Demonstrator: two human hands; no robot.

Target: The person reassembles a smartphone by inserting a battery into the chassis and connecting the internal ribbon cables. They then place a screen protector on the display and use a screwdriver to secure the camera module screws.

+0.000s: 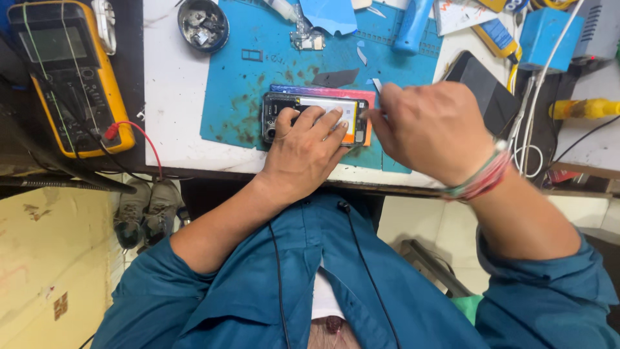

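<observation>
An opened phone (284, 106) with its back off lies on a blue work mat (232, 97), showing a white battery (329, 105) and circuit parts. My left hand (307, 145) presses flat on the phone, fingers spread over its lower half. My right hand (429, 129) is closed around a thin flat tool (376, 84), whose pale tip pokes up above the phone's right end. A coloured thread bracelet circles my right wrist. What the tool touches is hidden by my fingers.
A yellow multimeter (71, 71) with red and black leads sits at the left. A round metal dish (203, 24) of small parts stands at the top. A dark phone (484, 87), blue bottle, white cables and a yellow-handled tool (584, 108) crowd the right. Shoes lie on the floor.
</observation>
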